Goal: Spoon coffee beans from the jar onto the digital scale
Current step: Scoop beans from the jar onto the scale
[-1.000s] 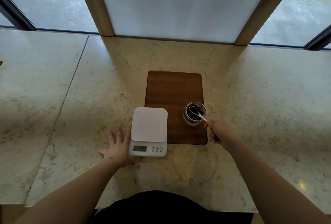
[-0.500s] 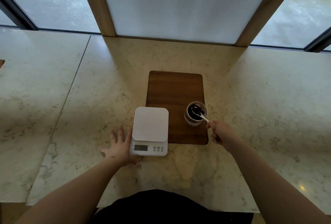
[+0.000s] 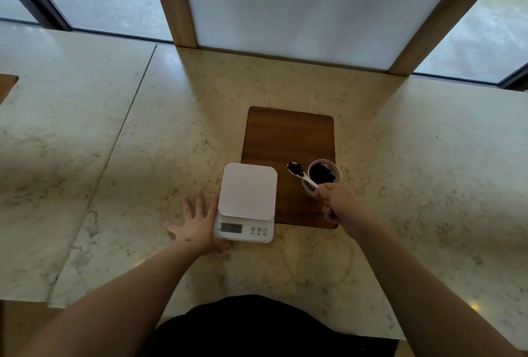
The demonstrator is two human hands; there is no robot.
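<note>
coffee beans heaped on the white spoon pinched in my right hand, between jar and digital scale. my left hand lies flat, holding nothing, bracing the scale's side.

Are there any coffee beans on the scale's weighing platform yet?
No: the scale platform is bare white, while the loaded spoon in the right hand hangs over the wooden board beside the jar.
</note>
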